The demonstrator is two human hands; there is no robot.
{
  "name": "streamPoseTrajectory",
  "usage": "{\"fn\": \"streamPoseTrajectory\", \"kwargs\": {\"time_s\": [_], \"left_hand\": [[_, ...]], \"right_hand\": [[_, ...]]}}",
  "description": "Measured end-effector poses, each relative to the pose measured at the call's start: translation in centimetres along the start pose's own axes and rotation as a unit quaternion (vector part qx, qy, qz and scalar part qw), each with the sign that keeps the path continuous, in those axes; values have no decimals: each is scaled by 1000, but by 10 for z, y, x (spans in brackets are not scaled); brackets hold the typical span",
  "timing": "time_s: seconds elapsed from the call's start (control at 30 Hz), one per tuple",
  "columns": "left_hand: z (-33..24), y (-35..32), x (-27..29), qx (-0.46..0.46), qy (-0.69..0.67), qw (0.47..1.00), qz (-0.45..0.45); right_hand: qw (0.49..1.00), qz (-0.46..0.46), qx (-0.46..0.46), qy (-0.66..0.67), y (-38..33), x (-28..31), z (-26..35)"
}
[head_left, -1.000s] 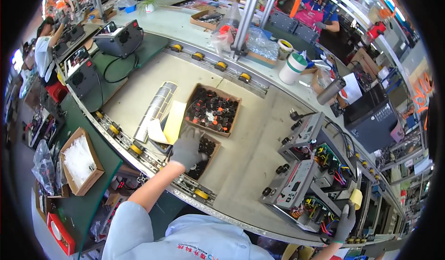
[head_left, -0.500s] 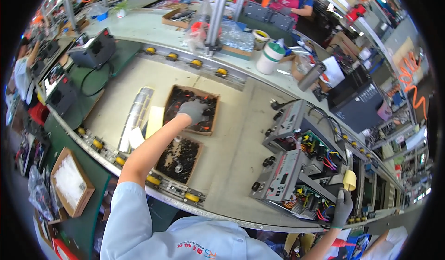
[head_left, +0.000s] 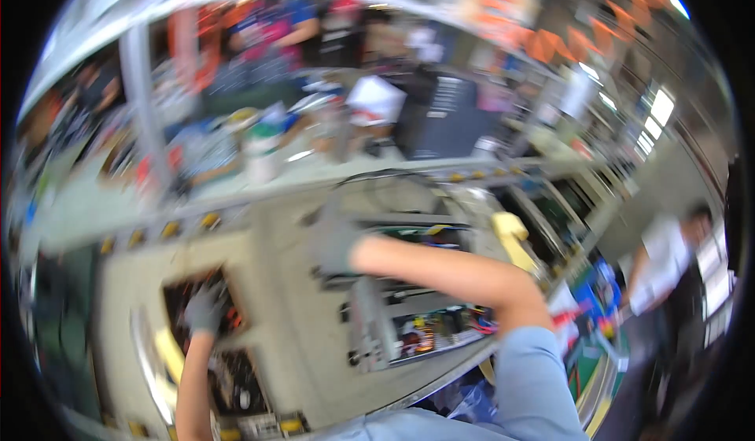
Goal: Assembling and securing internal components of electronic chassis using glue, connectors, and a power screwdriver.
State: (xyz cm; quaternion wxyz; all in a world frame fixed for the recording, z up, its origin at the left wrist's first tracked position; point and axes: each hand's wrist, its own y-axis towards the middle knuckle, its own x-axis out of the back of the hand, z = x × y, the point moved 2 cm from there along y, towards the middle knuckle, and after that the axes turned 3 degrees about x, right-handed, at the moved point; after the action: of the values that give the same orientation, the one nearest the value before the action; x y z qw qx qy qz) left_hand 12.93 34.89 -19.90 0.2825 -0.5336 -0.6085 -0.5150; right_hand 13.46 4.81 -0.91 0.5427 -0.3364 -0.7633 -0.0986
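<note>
My left hand, in a grey glove, reaches down into a cardboard box of small dark parts with some orange ones. Its fingers are blurred among the parts. My right hand, gloved too and smeared by motion, is over the front panel side of the farther grey metal chassis. Whether it touches or holds anything there cannot be told. Beside it, nearer to me, lies a second open grey chassis with a circuit board and coloured wires. A second shallow box of black parts sits just below the first.
A yellow piece lies right of the chassis. A black cable loops behind them. Beyond the rail with yellow rollers stands a white tub with a green top. A person is at the far right.
My view has swung to the right. My right hand has left the chassis' right end and the yellow piece, crossing left to the front panels. My left hand remains in the parts box.
</note>
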Motion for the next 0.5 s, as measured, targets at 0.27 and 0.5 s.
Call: {"fn": "streamPoseTrajectory", "kwargs": {"time_s": [0.27, 0.5], "left_hand": [[-28, 1, 63, 60, 135, 982, 115], [-114, -28, 99, 52, -454, 889, 38]], "right_hand": [[992, -119, -26, 40, 70, -80, 2], [995, -86, -48, -4, 33, -44, 48]]}}
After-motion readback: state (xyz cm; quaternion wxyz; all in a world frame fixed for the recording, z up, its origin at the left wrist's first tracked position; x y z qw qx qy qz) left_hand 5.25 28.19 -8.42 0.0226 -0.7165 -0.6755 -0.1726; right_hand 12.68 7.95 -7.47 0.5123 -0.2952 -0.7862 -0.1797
